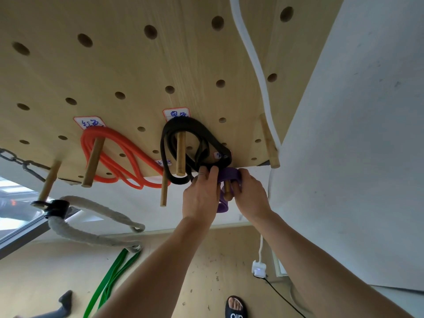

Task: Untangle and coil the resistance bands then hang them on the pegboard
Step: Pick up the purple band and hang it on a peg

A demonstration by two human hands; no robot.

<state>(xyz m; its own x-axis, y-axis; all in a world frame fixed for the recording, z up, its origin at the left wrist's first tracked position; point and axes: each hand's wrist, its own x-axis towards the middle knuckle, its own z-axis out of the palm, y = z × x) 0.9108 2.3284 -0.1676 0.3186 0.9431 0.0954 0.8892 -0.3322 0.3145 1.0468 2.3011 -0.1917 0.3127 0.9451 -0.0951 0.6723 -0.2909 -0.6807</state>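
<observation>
Purple band (229, 174), coiled: gripped by both hands, the left hand (202, 193) and right hand (251, 196) closed on its loops either side of a wooden peg (227, 191) low on the pegboard (114, 72), the loops apparently around the peg. Red band (119, 157) and black band (195, 145) already hang on neighbouring pegs; a green band (110, 278) hangs loose below, seemingly still to do. Risk: if the loops sit near the peg's tip, the coil may spring open and slide off on release, or snag the black band just beside it.

A white wall (367, 157) rises at right, a tan scuffed floor (206, 271) lies below, and a bright window (13, 216) sits at left.
</observation>
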